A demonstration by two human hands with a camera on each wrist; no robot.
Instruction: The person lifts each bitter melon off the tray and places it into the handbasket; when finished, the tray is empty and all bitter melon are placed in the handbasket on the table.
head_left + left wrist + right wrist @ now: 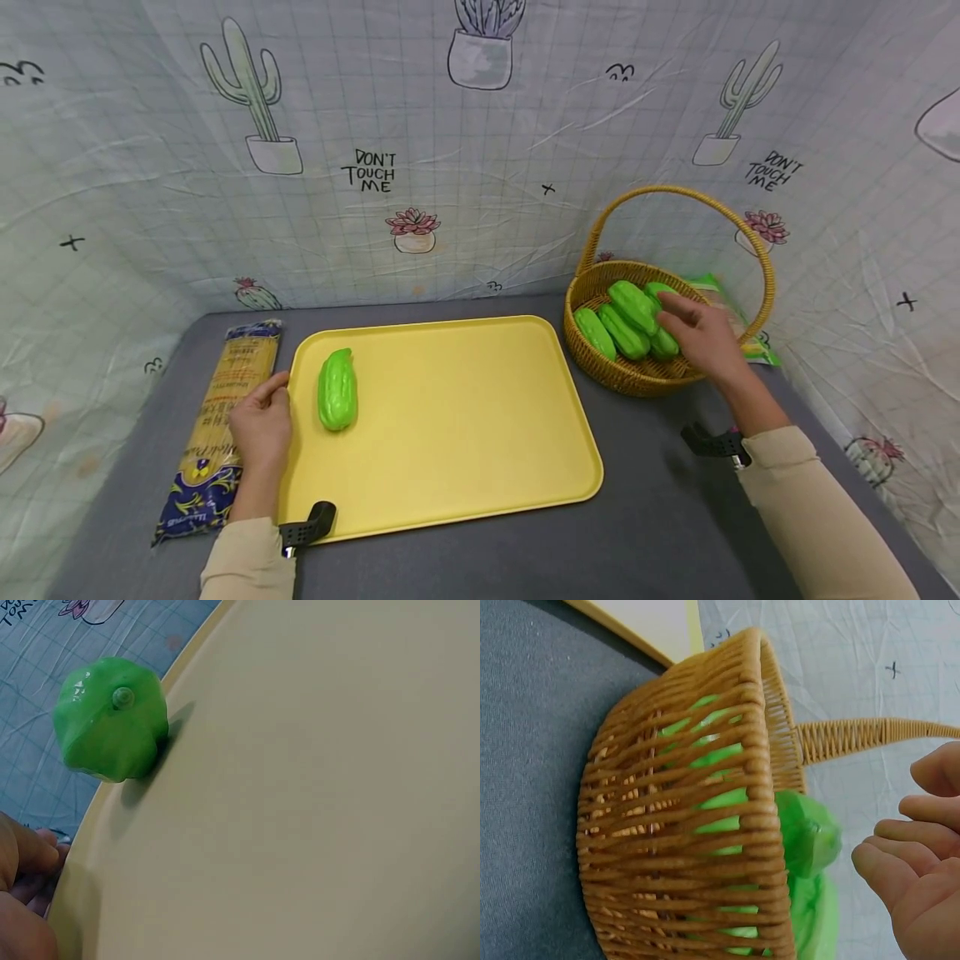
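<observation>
A glossy green ribbed vegetable [337, 390] lies near the left end of the yellow tray [457, 417]; the left wrist view shows the small nub on the end of this vegetable [112, 724]. My left hand [262, 417] is beside the tray's left rim, fingers loosely bent and fingertips right at the edge. Over the right side of a wicker basket [630, 383] is my right hand [701, 333], fingers relaxed and slightly spread. Several similar green vegetables [633, 307] lie in the basket. In the right wrist view a gap shows between the right hand [919, 862] and the nearest vegetable [806, 832].
Left of the tray lies a long pasta packet [217, 425], partly behind the left hand. A green-edged packet [720, 292] stands behind the basket's right side. The basket's tall handle [675, 190] arches upward. Printed cloth [480, 167] hangs behind the grey table [645, 500].
</observation>
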